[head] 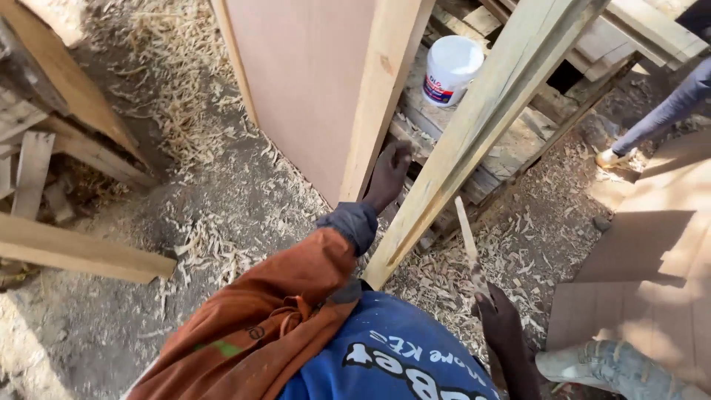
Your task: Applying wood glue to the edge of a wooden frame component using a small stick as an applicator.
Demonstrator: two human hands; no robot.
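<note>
harsh daylight, hard shadows on the ground, sharp focus, slight wide-angle edge stretch

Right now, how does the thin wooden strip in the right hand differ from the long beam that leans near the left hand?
The wooden strip is thin, short and held by the right hand. The long beam is thick, far longer, and leans diagonally. The left hand lies beside it on the upright panel. Both are pale wood.

Outdoor work yard, sunlit, hard shadows. Ground [96, 326]: grey dirt strewn with pale wood shavings [185, 111]. Left: stacked rough timber [44, 126], one loose plank [81, 255] lying near. Far centre: weathered slatted platform [511, 141] bearing a white plastic tub [450, 70]. Right: flat brown board sheets [652, 274].
</note>
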